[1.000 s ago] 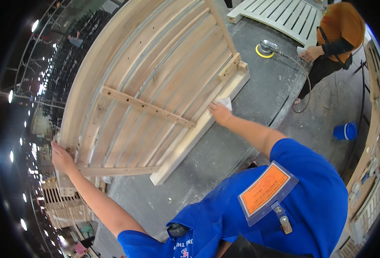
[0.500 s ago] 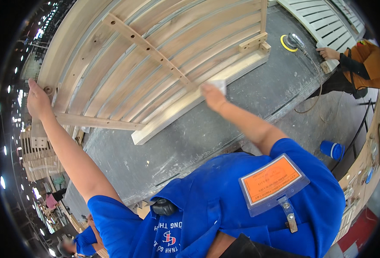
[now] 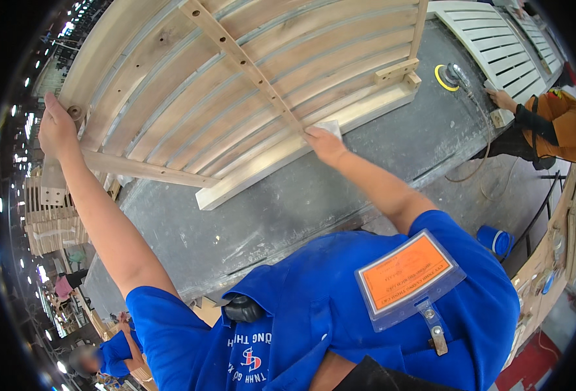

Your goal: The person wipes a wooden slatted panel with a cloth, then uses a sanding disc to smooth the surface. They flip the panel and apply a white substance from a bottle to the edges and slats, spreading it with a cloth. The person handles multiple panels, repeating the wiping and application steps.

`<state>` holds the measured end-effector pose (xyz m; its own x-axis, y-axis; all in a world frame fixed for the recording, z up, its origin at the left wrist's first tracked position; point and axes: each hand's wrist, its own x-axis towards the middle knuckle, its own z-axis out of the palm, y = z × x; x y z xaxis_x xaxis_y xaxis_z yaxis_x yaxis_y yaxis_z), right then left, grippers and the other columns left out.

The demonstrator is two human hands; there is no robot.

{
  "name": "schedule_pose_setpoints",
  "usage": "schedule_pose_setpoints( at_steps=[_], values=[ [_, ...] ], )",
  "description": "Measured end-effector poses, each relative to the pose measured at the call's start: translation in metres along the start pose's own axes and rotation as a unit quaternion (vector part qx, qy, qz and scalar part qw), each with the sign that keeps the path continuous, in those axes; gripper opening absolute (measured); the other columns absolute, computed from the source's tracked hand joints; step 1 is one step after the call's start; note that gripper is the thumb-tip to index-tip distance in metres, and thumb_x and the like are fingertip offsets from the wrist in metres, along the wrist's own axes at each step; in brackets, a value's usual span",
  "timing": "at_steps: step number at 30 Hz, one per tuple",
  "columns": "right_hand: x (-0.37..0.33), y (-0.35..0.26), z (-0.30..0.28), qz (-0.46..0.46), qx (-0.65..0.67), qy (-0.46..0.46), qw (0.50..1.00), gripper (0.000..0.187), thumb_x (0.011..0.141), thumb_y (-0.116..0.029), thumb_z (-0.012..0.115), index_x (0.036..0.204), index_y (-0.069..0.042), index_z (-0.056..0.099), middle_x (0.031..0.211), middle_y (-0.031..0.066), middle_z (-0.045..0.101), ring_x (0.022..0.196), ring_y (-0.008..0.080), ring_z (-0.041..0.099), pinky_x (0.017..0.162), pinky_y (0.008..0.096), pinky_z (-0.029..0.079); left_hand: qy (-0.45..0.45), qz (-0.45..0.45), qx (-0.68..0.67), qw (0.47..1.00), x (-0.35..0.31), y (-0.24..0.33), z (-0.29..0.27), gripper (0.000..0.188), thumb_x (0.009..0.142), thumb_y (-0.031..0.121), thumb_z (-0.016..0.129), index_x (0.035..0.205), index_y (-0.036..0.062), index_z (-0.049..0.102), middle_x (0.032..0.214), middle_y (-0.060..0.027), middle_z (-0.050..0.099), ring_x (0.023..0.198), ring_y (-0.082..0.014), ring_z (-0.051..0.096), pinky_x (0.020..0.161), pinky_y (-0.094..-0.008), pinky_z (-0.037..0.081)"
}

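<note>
A slatted wooden panel of pale wood, with a drilled brace across its middle, stands tilted on the workbench. My left hand is wrapped round its upper left corner, near a round hole. Against the panel's thick bottom rail, my right hand presses a whitish sheet, close to the lower end of the middle brace. The fingers are closed on this sheet; whether it is sandpaper or cloth I cannot make out.
A sander with a yellow-edged pad and a hose lies on the bench at right. Beyond it, a person in orange touches a white slatted panel. A blue bucket stands on the floor; stacked wooden parts are at left.
The panel and my left hand sit slightly higher in view. My right hand, blurred before, is now sharper and remains at the bottom rail with the whitish sheet.
</note>
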<state>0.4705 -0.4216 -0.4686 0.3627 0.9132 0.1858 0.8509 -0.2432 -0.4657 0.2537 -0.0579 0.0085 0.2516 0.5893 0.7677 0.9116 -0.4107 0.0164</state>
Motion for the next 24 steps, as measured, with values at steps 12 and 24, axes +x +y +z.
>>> schedule_pose_setpoints(
  at_steps=[12,24],
  values=[
    [-0.006,0.032,0.016,0.005,0.009,0.013,1.000,0.041,0.089,-0.009,0.045,0.128,-0.006,0.055,0.135,0.0146,0.053,0.129,0.0301,0.045,0.110,0.0401,0.033,0.035,0.009,-0.011,0.999,-0.001,-0.003,0.003,0.079,0.091,0.069,0.016,0.104,0.0154,0.073,0.098,-0.0100,0.072,0.098,-0.0358,0.064,0.084,-0.0450,0.048],
    [-0.006,0.015,0.039,0.130,-0.040,-0.060,0.989,0.048,0.090,-0.011,0.045,0.137,-0.010,0.047,0.145,0.0106,0.044,0.136,0.0287,0.037,0.116,0.0428,0.024,0.044,-0.002,-0.008,0.999,-0.002,-0.003,0.005,0.077,0.093,0.066,0.016,0.107,0.0142,0.072,0.100,-0.0119,0.071,0.100,-0.0373,0.064,0.086,-0.0458,0.048]
  ],
)
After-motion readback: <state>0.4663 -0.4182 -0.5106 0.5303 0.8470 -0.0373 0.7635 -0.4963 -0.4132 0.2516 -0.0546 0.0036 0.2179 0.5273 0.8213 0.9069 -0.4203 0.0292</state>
